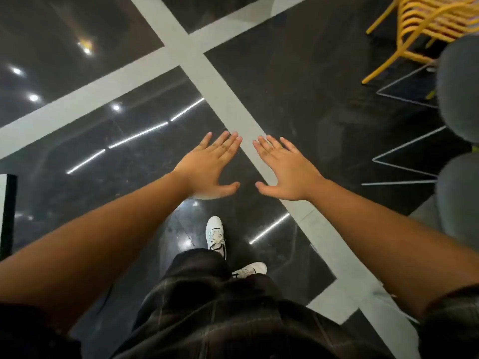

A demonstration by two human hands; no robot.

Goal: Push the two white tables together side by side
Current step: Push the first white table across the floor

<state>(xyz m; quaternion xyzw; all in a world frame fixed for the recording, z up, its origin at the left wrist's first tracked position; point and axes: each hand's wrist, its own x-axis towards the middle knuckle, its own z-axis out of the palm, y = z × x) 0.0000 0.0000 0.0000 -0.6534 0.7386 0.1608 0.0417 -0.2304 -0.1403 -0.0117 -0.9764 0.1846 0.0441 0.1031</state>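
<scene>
Both my arms reach forward over a dark glossy floor. My left hand [210, 167] is flat, palm down, fingers apart, holding nothing. My right hand [283, 169] is beside it, also spread and holding nothing. At the far left edge a thin white sliver with a black side [6, 213] shows; it may be a corner of a white table, but I cannot tell. No full white table is in view.
Pale grey bands [181, 50] cross the dark floor. Stacked yellow chairs [425, 24] stand at the upper right. Grey round stools [458, 86] with thin metal wire legs [404, 161] line the right edge. My white shoes [216, 235] are below my hands.
</scene>
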